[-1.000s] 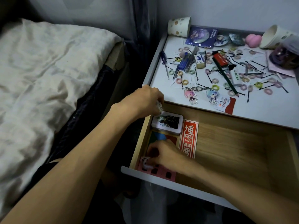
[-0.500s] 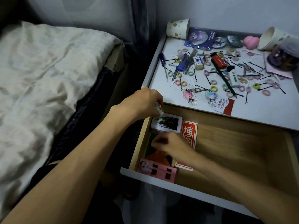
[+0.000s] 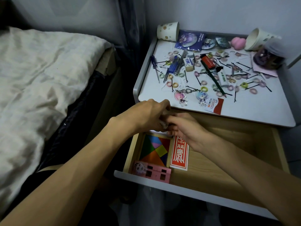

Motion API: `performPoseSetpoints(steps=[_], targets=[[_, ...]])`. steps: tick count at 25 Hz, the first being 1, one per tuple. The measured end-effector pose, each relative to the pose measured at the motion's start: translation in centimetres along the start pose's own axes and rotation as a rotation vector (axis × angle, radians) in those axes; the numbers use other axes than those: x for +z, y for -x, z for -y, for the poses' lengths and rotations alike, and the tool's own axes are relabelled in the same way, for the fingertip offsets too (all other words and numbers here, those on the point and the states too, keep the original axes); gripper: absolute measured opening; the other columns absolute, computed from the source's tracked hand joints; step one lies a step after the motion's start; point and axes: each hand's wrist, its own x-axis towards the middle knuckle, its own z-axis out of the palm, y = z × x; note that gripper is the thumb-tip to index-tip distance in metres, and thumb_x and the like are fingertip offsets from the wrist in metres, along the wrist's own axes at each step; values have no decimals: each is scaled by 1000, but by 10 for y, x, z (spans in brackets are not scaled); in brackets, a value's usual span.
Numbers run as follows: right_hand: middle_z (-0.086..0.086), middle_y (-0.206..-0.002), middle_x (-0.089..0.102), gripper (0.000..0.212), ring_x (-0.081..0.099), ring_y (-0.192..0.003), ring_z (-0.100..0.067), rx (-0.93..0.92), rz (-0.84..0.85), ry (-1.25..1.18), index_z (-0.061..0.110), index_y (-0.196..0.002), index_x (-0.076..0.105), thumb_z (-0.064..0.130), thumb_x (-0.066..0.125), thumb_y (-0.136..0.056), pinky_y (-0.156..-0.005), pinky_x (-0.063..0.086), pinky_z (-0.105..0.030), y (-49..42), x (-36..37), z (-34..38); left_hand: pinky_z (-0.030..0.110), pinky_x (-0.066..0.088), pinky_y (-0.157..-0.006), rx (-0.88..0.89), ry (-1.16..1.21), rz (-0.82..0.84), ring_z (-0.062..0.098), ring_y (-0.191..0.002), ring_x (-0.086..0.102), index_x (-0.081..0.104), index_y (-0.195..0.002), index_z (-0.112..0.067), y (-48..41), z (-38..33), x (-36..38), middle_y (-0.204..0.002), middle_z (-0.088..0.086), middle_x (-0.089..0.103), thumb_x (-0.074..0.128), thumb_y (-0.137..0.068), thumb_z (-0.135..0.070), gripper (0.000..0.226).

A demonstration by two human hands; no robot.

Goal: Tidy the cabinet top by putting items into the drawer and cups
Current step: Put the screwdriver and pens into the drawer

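Bedside tidying, seen from the head. A bed (image 3: 40, 75) fills the left; beside it the cabinet top (image 3: 244, 111) is crowded with clutter, and the wooden drawer (image 3: 219, 168) below stands pulled out toward the person, so both hands can work over its back left corner. The left hand (image 3: 146, 115) curls its fingers round a small pale object (image 3: 163, 126), holding it above the drawer, probably to free it for stowing. The fingertips of the right hand (image 3: 184, 128) meet that object; whether they pinch it cannot be told. Along the drawer's left side, packed flat to save room, lie a coloured puzzle (image 3: 154, 149), a red packet (image 3: 179, 154) and a pink card (image 3: 153, 172). At the back corners of the top sit one paper cup (image 3: 167, 31) and a second cup (image 3: 259, 39), the latter tipped on its side, so it likely needs righting before it can hold anything. Not yet sorted, a pencil (image 3: 211, 77), two keychains (image 3: 180, 97), hair ties (image 3: 203, 88) and hairpins (image 3: 234, 96) are scattered between them.
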Motion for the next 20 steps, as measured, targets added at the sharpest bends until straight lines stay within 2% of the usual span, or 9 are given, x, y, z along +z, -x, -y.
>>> performPoseSetpoints(steps=[2, 5, 7, 10, 13, 17, 20], targets=[[-12, -83, 72, 16, 66, -65, -15, 46, 15, 53, 4, -102, 68, 13, 67, -88, -51, 47, -20, 2, -8, -4, 32, 46, -70, -71, -100, 88, 25, -101, 62, 47, -127, -26, 3, 4, 1, -115, 5, 63, 75, -77, -48, 62], [-4, -98, 73, 27, 68, -87, -14, 38, 139, 537, 14, -109, 68, 20, 75, -83, -71, 52, -23, 7, -19, -21, 34, 42, -68, -244, -211, 218, 26, -100, 61, 54, -120, -22, 9, 13, 1, -112, 4, 60, 73, -81, -44, 49], [-1, -102, 71, 32, 67, -94, -13, 47, 286, 749, 13, -110, 65, 17, 77, -80, -81, 54, -24, 9, -17, -38, 34, 41, -67, -328, -185, 198, 28, -93, 59, 56, -114, -17, 10, 17, 0, -97, 6, 57, 66, -86, -35, 35], [7, -102, 67, 38, 65, -91, -5, 15, 422, 955, 22, -110, 62, 25, 80, -77, -77, 55, -22, 10, -8, -59, 33, 43, -63, -349, -127, 159, 23, -77, 54, 52, -95, -15, 5, 17, 4, -74, 0, 43, 59, -89, -23, 12], [7, -109, 66, 42, 64, -93, -5, -21, 488, 1102, 22, -116, 61, 29, 78, -78, -76, 55, -20, 12, 0, -66, 31, 42, -59, -335, -127, 159, 20, -71, 53, 46, -88, -15, 3, 17, 5, -70, 0, 43, 58, -90, -19, 12], [4, -112, 65, 43, 64, -95, -7, -44, 485, 1205, 20, -119, 61, 28, 77, -80, -82, 57, -25, 13, 8, -74, 32, 41, -63, -336, -153, 164, 21, -78, 50, 48, -97, -17, 4, 18, 5, -72, -1, 37, 60, -90, -20, 13], [5, -114, 58, 44, 59, -98, -8, -83, 442, 1255, 20, -119, 61, 27, 78, -79, -84, 56, -25, 12, 6, -75, 32, 41, -61, -336, -149, 164, 20, -74, 50, 50, -96, -17, 1, 22, 9, -71, -1, 39, 62, -88, -20, 15]])
